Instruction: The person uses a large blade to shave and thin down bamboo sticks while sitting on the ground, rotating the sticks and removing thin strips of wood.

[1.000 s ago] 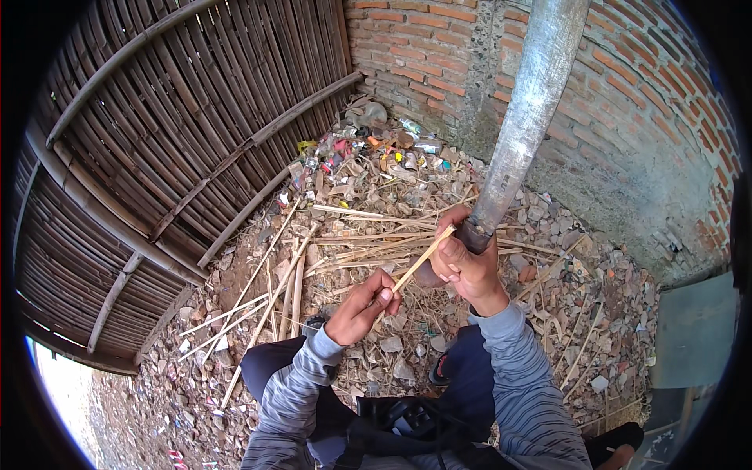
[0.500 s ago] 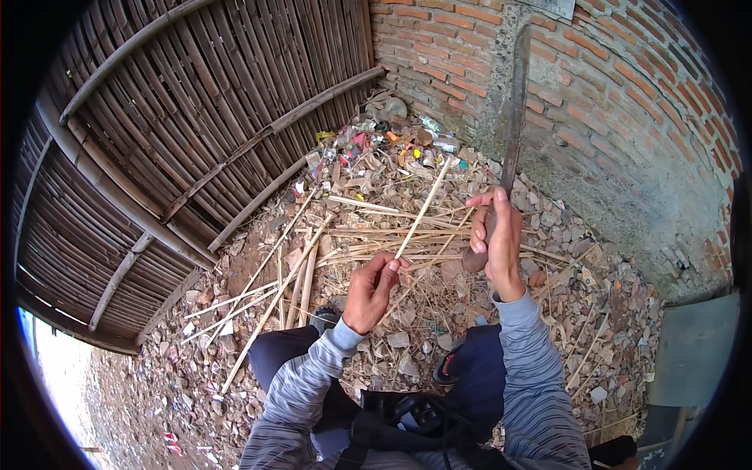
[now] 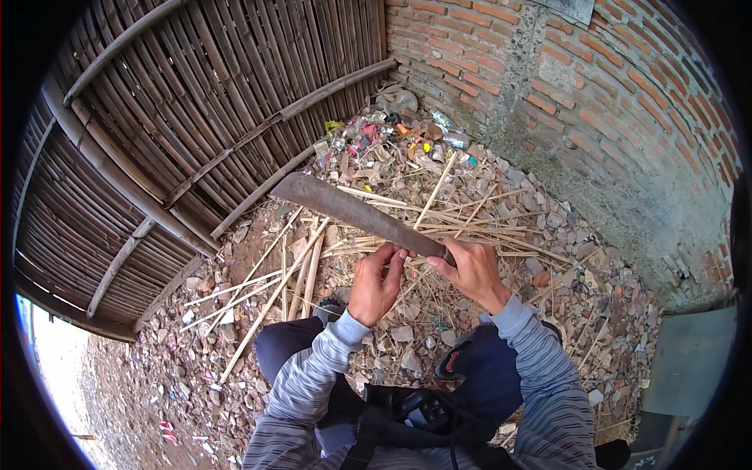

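Note:
My right hand (image 3: 475, 272) is wrapped round the handle end of a machete (image 3: 345, 210), whose broad, dark, worn blade points to the far left. Pinched in the fingers of my left hand (image 3: 378, 283) is a thin pale bamboo strip (image 3: 437, 190). The strip slants up and away to the right, and the blade crosses in front of its lower part. My left fingertips are right by the blade's near edge; whether they touch it I cannot tell. Most of the machete's handle is hidden by my right hand.
Several bamboo strips (image 3: 307, 276) lie on the stony ground (image 3: 172, 384) beyond my knees. A bamboo slat wall (image 3: 211, 102) stands at left, a brick wall (image 3: 580, 117) at right. Coloured litter (image 3: 392, 137) fills the far corner. A grey sheet (image 3: 689, 360) stands at lower right.
The machete has swung from upright to lying across the view, its tip now toward the far left. My right hand has moved left, close to my left hand, which still holds the strip.

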Available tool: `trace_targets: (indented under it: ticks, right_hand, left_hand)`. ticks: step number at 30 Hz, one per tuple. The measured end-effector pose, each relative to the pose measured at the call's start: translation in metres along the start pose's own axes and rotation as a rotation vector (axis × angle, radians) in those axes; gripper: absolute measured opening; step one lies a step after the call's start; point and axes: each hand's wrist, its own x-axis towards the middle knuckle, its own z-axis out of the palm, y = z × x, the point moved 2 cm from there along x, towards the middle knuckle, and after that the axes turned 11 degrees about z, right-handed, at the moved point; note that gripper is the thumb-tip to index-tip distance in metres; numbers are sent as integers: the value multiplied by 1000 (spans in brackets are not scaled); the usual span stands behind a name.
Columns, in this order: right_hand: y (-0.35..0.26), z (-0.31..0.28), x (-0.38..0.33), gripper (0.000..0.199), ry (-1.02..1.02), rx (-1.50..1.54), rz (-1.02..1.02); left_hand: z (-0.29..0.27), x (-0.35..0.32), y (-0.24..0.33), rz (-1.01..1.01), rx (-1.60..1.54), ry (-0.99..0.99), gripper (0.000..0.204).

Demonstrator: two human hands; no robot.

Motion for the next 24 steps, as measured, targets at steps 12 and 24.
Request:
trace_targets:
  ticks: [12, 24]
  right_hand:
    - [144, 4, 38, 67, 14, 81, 528]
    - [13, -11, 16, 36, -221, 1177, 753]
  left_hand:
    - [-14, -7, 19, 21, 77, -107, 18]
    - [-8, 4, -29, -118, -716, 262, 20]
